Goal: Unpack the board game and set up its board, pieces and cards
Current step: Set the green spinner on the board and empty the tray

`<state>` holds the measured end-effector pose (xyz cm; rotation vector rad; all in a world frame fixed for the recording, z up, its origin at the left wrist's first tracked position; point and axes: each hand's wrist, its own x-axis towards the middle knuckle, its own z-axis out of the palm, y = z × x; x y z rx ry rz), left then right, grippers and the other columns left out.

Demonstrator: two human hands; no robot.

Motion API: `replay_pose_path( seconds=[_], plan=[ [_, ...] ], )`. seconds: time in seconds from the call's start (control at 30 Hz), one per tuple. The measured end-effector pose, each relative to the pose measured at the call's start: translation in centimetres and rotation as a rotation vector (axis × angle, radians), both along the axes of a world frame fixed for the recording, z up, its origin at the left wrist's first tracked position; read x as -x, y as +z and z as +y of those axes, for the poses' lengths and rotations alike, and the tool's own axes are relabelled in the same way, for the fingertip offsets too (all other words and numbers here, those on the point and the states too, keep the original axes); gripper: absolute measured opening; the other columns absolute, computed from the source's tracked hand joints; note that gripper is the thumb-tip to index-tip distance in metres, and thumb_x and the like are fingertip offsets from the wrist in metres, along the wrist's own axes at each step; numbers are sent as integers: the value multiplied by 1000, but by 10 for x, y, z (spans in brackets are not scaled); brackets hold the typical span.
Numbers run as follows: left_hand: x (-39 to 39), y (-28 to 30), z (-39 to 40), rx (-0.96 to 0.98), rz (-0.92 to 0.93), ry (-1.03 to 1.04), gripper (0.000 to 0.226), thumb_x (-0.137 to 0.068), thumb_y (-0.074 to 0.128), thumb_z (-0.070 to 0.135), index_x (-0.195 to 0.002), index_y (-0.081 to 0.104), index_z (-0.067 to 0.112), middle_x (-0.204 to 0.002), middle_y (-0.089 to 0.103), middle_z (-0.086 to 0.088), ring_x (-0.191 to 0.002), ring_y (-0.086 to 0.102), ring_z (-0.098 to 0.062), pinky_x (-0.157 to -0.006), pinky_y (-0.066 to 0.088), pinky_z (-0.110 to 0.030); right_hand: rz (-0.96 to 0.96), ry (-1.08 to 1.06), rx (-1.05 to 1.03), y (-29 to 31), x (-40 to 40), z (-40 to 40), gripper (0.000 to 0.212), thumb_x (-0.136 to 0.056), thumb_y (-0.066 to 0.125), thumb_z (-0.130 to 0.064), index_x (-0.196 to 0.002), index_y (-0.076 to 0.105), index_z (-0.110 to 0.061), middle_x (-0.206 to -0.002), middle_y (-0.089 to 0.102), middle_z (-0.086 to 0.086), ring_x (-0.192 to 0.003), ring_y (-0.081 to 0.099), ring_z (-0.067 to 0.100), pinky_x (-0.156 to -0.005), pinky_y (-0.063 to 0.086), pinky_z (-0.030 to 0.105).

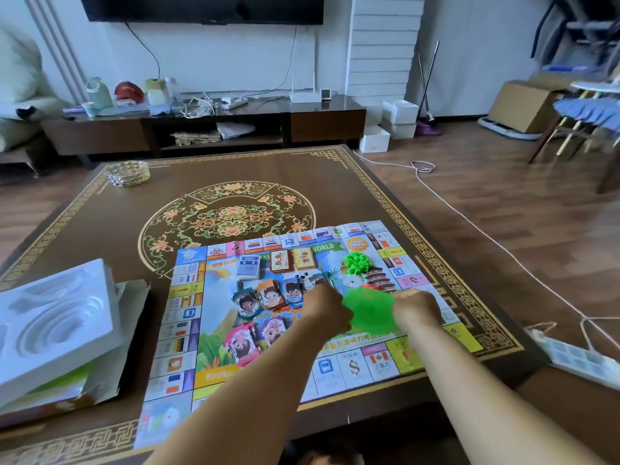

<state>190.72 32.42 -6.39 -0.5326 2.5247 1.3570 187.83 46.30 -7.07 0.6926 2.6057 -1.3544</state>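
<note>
Watching from afar, I saw the board (188,333) lie flat on the table (100,229), its long axis running near-left to far-right. My left hand (327,308) and right hand (416,310) each gripped the green bag (370,312) above it.

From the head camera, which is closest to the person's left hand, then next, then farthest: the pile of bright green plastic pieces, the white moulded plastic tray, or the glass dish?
1. Pile of bright green plastic pieces, on the board just beyond the left hand.
2. White moulded plastic tray, at the table's left edge.
3. Glass dish, at the far left corner.
</note>
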Motion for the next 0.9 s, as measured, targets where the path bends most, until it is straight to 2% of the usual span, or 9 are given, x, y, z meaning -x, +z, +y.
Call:
replay_pose_path(
  seconds=[0.07, 0.17, 0.23, 0.3, 0.4, 0.57, 0.73, 0.83, 0.9],
  plan=[
    [6, -8, 7, 62, -19, -44, 30, -80, 65, 4, -63, 46, 19, -98, 71, -18, -87, 71, -29, -78, 58, -41, -26, 6, -43, -7, 7, 6, 27, -93, 44, -2, -107, 68, -3, -115, 66, 18, -95, 62, 30, -76, 48, 31],
    [10, -17, 13, 140, -50, -79, 6, -82, 61, 3, -83, 58, 8, -99, 70, -18, -89, 70, -28, -81, 58, -39, -60, 12, -102, -15, 12, 9, 22, -97, 45, -11, -89, 64, -3, -108, 66, 19, -80, 54, 24, -65, 39, 25],
    [14, -24, 12, 187, -69, -69, 21, -83, 59, 0, -104, 61, 2, -100, 70, -16, -89, 69, -26, -80, 58, -35, -69, 10, -120, -18, 14, 8, 27, -98, 43, -12, -77, 59, -5, -107, 67, 18, -80, 54, 24, -66, 40, 26],
    [17, -25, 12, 239, -58, -71, 32, -80, 58, -4, -111, 61, 3, -102, 68, -14, -88, 67, -24, -72, 56, -30, -69, 17, -143, -20, 14, 6, 24, -98, 43, -10, -87, 63, -3, -111, 66, 17, -87, 59, 26, -71, 45, 28],
    [17, -20, 14, 298, -67, -94, 31, -76, 55, -8, -105, 63, 0, -102, 67, -15, -78, 61, -21, -58, 47, -23, -70, 40, -176, -23, 15, 3, 23, -98, 44, -9, -108, 64, -5, -114, 66, 13, -100, 63, 29, -79, 50, 32],
    [15, -17, 14, 368, -65, -131, 25, -79, 54, -6, -101, 64, -5, -105, 67, -18, -95, 66, -25, -62, 47, -24, -78, 55, -204, -24, 13, 1, 23, -96, 45, -7, -110, 63, -7, -114, 66, 12, -102, 64, 29, -80, 52, 34],
    [11, -10, 10, 335, 14, -85, 24, -86, 58, 6, -110, 58, 5, -104, 64, -12, -89, 63, -24, -63, 47, -29, 6, 62, -197, -13, 8, -1, 20, -92, 50, -8, -103, 66, -13, -110, 67, 10, -98, 63, 29, -83, 53, 34],
    [7, 3, 5, 292, 99, -70, 5, -89, 58, 15, -90, 55, 11, -89, 56, -8, -78, 54, -25, -65, 43, -31, 114, 103, -100, -2, 2, -11, 13, -93, 54, -19, -96, 66, -17, -102, 68, 6, -85, 60, 25, -72, 49, 30],
    [2, 11, 0, 235, 140, -65, 21, -88, 57, 18, -70, 46, 19, -81, 54, -8, -70, 52, -24, -68, 49, -35, 181, 142, -29, 8, -4, -21, 17, -93, 52, -23, -98, 67, -16, -99, 68, 6, -83, 57, 24, -68, 43, 29]
  ],
)
